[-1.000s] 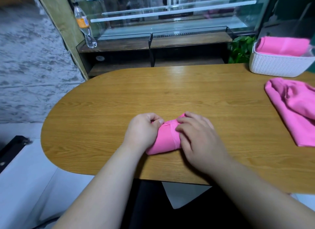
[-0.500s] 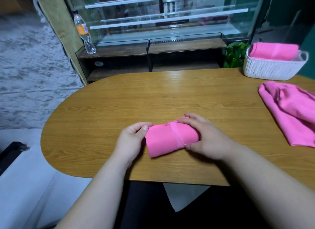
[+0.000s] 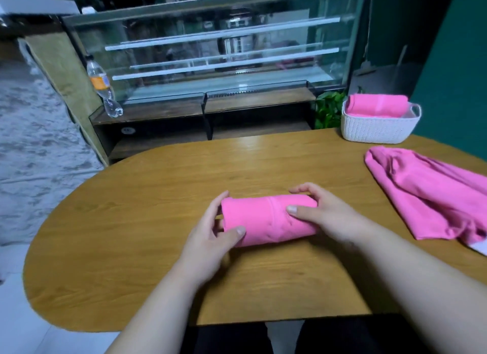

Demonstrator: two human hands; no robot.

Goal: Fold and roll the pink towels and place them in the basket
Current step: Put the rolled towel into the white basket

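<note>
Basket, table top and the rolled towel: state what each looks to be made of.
The basket: probably moulded white plastic, matt; its walls show a perforated weave pattern. The table: wood or wood-look laminate, semi-gloss; grain lines and a light reflection, which one I cannot tell. The rolled towel: soft pink cloth, matt; it creases under the right hand.

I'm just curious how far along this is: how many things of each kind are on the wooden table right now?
Rolled pink cloth towels: 2, the held roll, gripped by the left hand and right hand, and the basket roll
Loose crumpled pink towel heap: 1
White woven plastic basket: 1
Total: 4
</note>
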